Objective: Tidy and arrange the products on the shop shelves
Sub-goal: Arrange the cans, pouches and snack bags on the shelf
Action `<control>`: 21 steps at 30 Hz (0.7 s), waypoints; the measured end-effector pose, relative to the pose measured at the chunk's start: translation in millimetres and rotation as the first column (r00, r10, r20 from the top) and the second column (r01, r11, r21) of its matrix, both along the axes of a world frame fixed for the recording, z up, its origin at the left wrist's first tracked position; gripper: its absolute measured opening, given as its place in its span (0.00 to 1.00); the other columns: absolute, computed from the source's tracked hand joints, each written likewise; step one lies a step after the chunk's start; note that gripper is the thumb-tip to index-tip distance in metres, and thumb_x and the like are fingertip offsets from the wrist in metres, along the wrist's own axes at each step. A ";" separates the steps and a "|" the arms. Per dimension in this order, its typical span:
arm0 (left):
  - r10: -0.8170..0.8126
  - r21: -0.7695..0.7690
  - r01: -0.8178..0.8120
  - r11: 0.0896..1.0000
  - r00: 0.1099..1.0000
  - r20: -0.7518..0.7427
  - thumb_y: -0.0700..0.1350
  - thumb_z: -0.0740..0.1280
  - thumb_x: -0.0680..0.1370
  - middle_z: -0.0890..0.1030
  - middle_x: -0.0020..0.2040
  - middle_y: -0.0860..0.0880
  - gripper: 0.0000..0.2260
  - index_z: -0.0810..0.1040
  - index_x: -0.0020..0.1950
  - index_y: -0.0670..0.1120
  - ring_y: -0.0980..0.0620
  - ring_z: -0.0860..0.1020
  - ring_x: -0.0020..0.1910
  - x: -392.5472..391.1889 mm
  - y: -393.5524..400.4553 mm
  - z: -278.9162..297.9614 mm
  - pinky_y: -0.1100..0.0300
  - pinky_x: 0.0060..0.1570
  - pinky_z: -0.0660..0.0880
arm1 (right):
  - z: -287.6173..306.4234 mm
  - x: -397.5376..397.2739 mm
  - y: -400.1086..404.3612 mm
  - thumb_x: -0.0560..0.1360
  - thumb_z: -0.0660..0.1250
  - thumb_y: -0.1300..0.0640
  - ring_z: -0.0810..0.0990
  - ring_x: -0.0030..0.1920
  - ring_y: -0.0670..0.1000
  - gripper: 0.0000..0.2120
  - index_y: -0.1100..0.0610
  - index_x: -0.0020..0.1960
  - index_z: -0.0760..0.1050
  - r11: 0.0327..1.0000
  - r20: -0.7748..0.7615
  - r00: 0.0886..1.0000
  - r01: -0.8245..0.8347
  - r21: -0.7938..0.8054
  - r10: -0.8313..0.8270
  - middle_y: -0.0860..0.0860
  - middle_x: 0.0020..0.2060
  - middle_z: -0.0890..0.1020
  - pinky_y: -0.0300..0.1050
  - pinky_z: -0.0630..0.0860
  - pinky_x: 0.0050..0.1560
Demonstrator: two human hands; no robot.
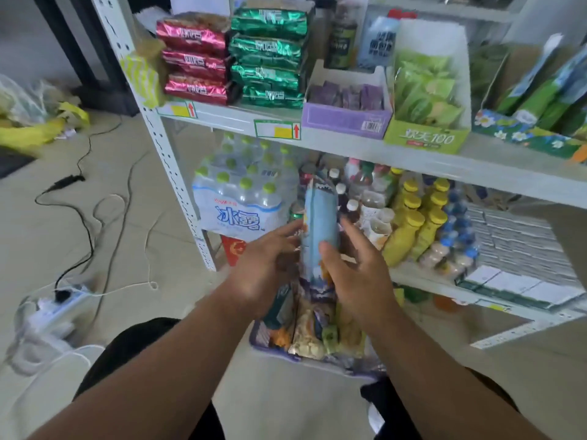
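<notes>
A tall light-blue snack packet (319, 230) stands upright between my two hands, in front of the lower shelf. My left hand (263, 268) touches its left side with fingers stretched out. My right hand (355, 268) holds its right side, the thumb laid across the packet's front. Below the hands a purple basket (259, 339) on the floor is filled with several snack packets (306, 335). The white metal shelf unit (317, 144) stands right behind.
The upper shelf carries red packets (193, 58), green packets (270, 58), a purple box (346, 117) and a green box (425, 138). The lower shelf holds a water-bottle pack (238, 198), yellow bottles (413, 217) and white boxes (514, 249). Cables (79, 198) and a power strip (60, 300) lie on the floor to the left.
</notes>
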State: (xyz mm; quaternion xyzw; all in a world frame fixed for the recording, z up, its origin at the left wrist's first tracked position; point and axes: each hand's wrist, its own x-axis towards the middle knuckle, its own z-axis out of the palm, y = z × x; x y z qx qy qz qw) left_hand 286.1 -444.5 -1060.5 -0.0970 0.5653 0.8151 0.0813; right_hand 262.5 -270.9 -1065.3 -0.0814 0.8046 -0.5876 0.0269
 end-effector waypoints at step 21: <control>0.046 -0.053 -0.034 0.998 0.970 0.240 0.34 0.76 0.77 0.87 0.58 0.39 0.20 0.79 0.68 0.44 0.30 0.84 0.58 -60.1 -32.6 -146.5 0.30 0.61 0.80 | -136.1 -92.8 -18.0 0.80 0.71 0.43 0.88 0.51 0.46 0.11 0.44 0.62 0.82 0.998 0.384 0.923 0.004 -0.055 0.017 0.43 0.51 0.88 0.55 0.84 0.54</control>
